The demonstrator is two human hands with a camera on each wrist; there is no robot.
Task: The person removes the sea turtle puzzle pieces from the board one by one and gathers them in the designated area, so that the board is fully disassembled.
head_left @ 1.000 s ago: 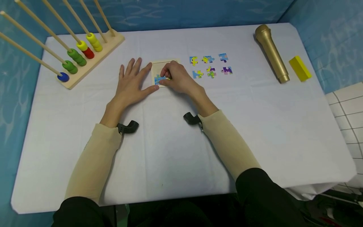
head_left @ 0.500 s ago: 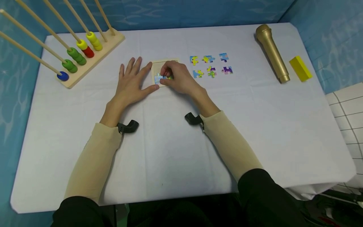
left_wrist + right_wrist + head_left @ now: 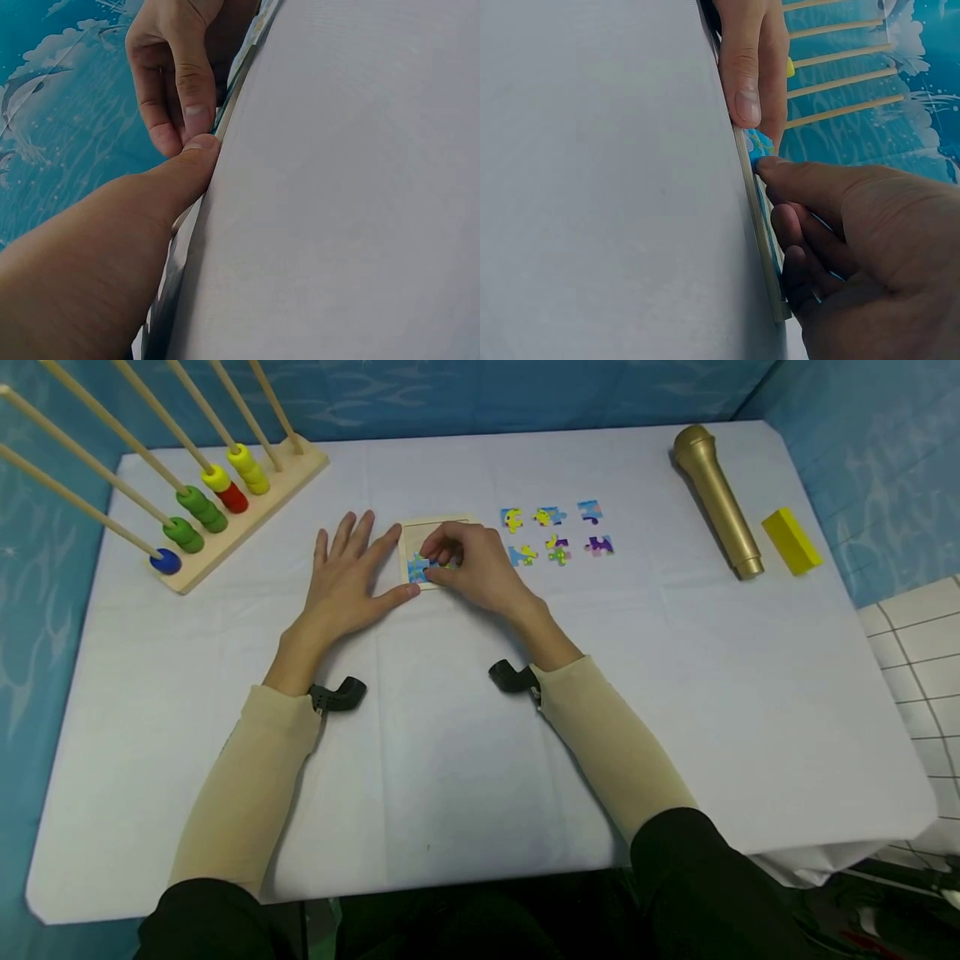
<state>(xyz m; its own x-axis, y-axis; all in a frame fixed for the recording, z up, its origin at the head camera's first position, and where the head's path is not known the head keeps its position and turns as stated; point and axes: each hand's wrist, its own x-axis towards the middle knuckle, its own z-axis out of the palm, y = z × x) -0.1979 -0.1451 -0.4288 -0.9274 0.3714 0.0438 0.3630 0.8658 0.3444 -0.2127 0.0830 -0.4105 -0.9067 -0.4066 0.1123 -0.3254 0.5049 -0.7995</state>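
Observation:
My left hand point(image 3: 341, 581) lies spread, its thumb and index fingertip touching the left side of a shallow wooden puzzle tray point(image 3: 417, 533). Over the tray's lower part, my right hand point(image 3: 480, 568) pinches a blue puzzle piece point(image 3: 757, 144) with its thumb and curled fingers, in the lower left corner. Other coloured pieces in the tray's bottom row are mostly hidden beneath that hand. Right of the tray, several loose puzzle pieces point(image 3: 558, 550) lie in two rows. In the left wrist view the right thumb comes close to the left thumb point(image 3: 196, 154).
A wooden abacus point(image 3: 258, 514) with upright rods and coloured beads stands at the back left. At the back right lie a gold microphone point(image 3: 720, 502) and a yellow block point(image 3: 792, 542). White cloth point(image 3: 450, 760) covers the table, with blue patterned walls behind it.
The blue piece has tilted and turned slightly in the tray's lower left corner under my right fingers. My right hand has shifted a little; the left has stayed in place.

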